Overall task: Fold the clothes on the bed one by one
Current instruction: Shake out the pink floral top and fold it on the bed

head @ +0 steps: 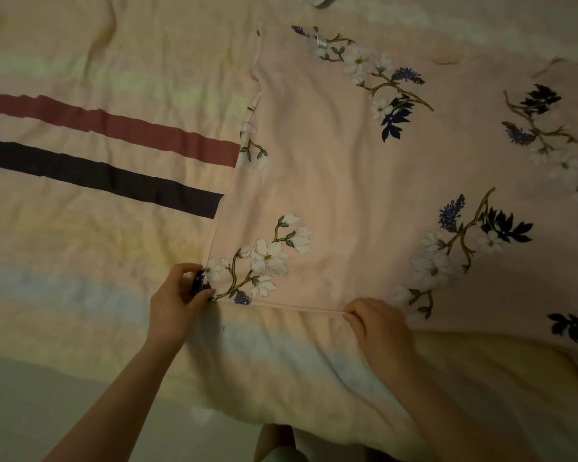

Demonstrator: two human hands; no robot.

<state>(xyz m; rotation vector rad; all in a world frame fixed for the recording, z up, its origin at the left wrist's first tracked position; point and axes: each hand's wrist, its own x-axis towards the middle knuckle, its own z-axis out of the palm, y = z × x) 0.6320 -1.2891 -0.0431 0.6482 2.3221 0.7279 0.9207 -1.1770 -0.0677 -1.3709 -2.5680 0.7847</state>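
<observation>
Dim, warm light — soft focus, wide-angle bending at the edges

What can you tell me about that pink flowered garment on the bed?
The flowered garment is pale pink, soft-looking cloth printed with white blossoms, blue sprigs and dark leaves. It lies spread flat, lightly creased, over the striped bedspread. The left hand pinches its near corner; the right hand pinches its hem.
</observation>
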